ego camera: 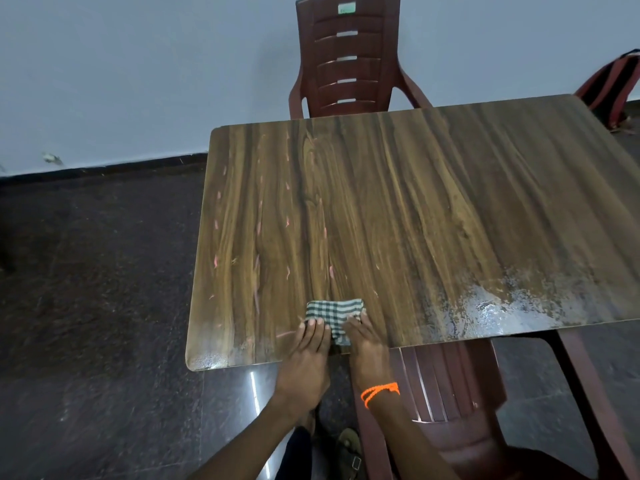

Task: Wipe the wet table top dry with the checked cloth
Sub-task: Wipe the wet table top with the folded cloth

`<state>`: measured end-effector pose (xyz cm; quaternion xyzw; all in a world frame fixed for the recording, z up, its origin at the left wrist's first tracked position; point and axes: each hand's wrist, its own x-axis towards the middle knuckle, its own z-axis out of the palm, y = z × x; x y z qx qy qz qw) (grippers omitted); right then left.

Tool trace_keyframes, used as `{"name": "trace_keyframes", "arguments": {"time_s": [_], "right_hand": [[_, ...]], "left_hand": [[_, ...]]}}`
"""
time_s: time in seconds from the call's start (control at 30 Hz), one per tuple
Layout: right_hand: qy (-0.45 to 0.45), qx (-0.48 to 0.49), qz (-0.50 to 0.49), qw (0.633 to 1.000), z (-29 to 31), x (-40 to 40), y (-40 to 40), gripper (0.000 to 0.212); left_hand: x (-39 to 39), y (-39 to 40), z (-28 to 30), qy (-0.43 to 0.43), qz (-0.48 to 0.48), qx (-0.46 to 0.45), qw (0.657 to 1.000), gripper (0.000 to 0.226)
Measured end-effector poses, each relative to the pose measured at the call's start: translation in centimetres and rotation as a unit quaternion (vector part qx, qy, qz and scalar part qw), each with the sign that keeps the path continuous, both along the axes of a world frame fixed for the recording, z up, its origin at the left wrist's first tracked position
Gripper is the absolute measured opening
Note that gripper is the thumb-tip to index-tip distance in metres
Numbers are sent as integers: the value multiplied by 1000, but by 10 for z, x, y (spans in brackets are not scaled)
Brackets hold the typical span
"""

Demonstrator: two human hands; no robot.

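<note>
Both hands, the left hand (313,336) and right hand (363,336), lay flat with straight fingers on the folded checked cloth (334,315) near the bench (415,202) edge.

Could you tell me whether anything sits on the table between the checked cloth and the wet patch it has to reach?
Nothing visible does. The checked cloth lies near the front edge under both hands, left hand and right hand. The wet patch glistens to its right along the same edge, with only bare table top between.

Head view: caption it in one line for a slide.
Both hands, left hand and right hand, press the checked cloth on the wet table top.
</note>
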<state>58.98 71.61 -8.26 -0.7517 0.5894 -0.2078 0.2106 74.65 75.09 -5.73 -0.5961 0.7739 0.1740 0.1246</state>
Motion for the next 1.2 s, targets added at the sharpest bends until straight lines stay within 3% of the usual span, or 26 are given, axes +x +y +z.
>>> {"name": "trace_keyframes", "arguments": {"time_s": [0.23,0.47,0.6,0.7,0.83,0.9,1.0,1.2], "right_hand": [[0,10,-72,997,-3,-34,-28,53],[-27,3,-70,997,-4,10,-100,48],[-27,-9,-29,999,-2,31,-87,36],[-26,-20,3,999,-2,22,-68,41],[-12,-34,-24,999,-5,-8,-62,38],[-9,-29,-59,998,-3,-18,-73,47],[-6,-23,-105,994,1,-17,-104,46],[-19,-11,-83,996,-2,25,-157,45]], "left_hand": [[-28,-38,3,39,-42,-32,998,71],[3,-105,6,27,-10,-75,997,72],[27,-92,-1,45,15,-72,996,77],[22,-67,-10,78,28,-59,995,72],[2,-61,-10,99,0,-54,994,69],[-7,-77,-8,98,-24,-65,993,69],[-12,-115,-2,86,-40,-75,993,65],[24,-169,3,65,-14,-82,994,69]]}}
